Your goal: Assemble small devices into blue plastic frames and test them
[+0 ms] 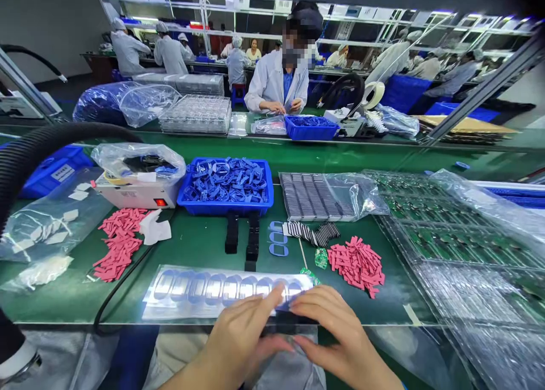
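Observation:
My left hand (pixel 244 327) and my right hand (pixel 334 322) meet at the table's front edge, fingers and thumbs curled toward each other. Between them is a small dark piece (pixel 289 317), partly hidden by the fingers and too blurred to name. Just under the fingertips lies a clear-backed sheet (pixel 187 307) carrying a row of oval blue-edged film stickers (pixel 206 288). Past my right fingers are small green circuit boards (pixel 321 258), one partly covered by the hand, and a thin stick (pixel 302 252). Three blue oval frames (pixel 278 249) sit farther back, beside two black strip stacks (pixel 252 239).
A blue bin (pixel 183 204) holds many blue plastic parts. Pink strips lie in a left pile (pixel 121 242) and a right pile (pixel 357 264). Trays of circuit boards (pixel 443 237) fill the right side. A black hose (pixel 55 143) arches at left. A co-worker (pixel 279 78) sits opposite.

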